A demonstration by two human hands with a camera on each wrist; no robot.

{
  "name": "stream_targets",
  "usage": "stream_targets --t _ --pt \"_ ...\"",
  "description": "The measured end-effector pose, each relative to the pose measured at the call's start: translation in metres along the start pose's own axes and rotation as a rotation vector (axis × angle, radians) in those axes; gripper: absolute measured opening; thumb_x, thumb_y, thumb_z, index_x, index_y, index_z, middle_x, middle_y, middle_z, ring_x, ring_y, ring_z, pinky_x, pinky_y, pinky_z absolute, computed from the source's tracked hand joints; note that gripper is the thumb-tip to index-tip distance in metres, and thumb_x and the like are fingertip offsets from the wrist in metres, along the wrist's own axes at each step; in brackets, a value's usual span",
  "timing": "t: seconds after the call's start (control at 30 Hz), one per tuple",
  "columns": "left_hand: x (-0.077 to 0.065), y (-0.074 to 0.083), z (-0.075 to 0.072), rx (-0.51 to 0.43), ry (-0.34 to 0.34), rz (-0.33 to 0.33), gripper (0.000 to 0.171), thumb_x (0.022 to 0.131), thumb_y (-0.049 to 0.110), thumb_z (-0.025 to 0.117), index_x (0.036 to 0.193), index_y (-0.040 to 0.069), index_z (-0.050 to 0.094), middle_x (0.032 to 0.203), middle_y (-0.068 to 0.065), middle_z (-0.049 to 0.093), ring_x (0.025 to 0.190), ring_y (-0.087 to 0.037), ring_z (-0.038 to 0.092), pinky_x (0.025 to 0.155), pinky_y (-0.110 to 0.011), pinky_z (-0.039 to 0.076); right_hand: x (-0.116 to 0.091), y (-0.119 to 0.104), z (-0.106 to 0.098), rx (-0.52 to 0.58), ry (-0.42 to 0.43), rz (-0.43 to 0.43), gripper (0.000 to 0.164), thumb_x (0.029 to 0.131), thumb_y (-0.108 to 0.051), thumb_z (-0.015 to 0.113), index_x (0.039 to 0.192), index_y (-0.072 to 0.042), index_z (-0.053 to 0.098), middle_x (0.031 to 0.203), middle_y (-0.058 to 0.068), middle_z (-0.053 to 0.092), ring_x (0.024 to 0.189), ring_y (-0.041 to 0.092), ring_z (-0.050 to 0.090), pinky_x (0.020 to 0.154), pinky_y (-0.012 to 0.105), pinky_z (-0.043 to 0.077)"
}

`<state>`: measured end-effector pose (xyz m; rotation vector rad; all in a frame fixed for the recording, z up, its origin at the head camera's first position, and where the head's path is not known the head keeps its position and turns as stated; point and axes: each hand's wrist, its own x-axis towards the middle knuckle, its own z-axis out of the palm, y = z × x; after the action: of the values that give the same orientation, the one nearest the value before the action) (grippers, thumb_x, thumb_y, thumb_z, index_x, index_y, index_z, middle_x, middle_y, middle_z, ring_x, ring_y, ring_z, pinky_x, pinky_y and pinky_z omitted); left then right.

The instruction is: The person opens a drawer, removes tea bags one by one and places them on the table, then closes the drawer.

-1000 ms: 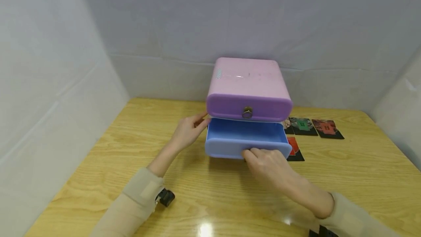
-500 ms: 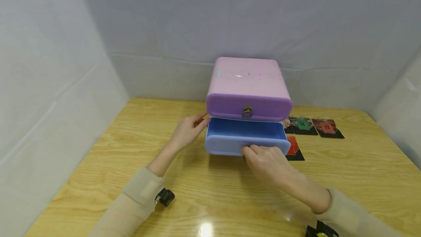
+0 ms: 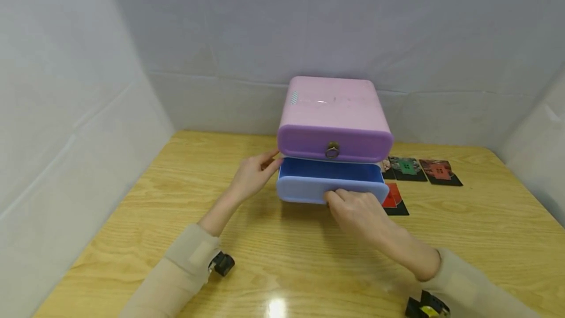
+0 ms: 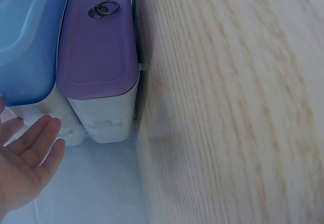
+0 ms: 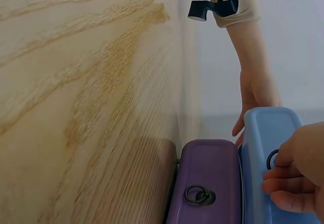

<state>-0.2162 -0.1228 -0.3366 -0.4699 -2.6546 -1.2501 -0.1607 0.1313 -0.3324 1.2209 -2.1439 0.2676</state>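
A small stacked drawer unit (image 3: 335,104) with a pink top stands at the back of the table. Its top purple drawer (image 3: 304,141) is closed. Below that, the light blue drawer (image 3: 304,189) sticks partly out, and the part of its inside that shows holds nothing. My right hand (image 3: 359,212) pinches the dark ring pull (image 5: 269,161) on the blue front. With fingers extended, my left hand (image 3: 253,175) touches the unit's left side beside the blue drawer. A lower purple drawer (image 4: 98,47), closed against the table, shows in both wrist views; the head view hides it.
Right of the unit lie several dark-bordered cards: a green one (image 3: 407,169), a red one (image 3: 440,172), another red one (image 3: 396,201) nearer the front, and one partly hidden behind the unit. White cloth (image 3: 220,102) hangs behind the wooden table (image 3: 265,269).
The blue drawer has slid back some way into the unit, with my right hand moving along with it. My left hand has stayed in place at the side.
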Motion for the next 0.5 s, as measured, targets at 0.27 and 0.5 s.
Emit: stream_targets --t 0.27,0.5 --pt "0.0002 0.0013 -0.0005 -0.001 0.002 0.003 0.041 0.095 0.03 0.053 0.128 0.004 0.056 0.098 -0.012 0.069 0.085 -0.022 0.064 0.07 -0.035 0.051 0.0018 0.0021 0.0012 -0.006 -0.01 0.017 0.014 0.087 -0.005 0.043 0.076 -0.006 0.052 0.058 0.0 0.045 0.043 0.011 0.039 0.034 0.019 0.022" --pt "-0.0007 0.0015 -0.0004 0.005 0.018 0.024 0.041 0.094 0.027 0.055 0.126 0.003 0.057 0.096 -0.013 0.069 0.084 -0.023 0.065 0.071 -0.036 0.051 0.0029 0.0043 0.002 -0.017 -0.02 0.023 0.006 0.079 0.0 0.054 0.078 -0.005 0.053 0.058 0.0 0.045 0.043 0.01 0.037 0.034 0.018 0.02"
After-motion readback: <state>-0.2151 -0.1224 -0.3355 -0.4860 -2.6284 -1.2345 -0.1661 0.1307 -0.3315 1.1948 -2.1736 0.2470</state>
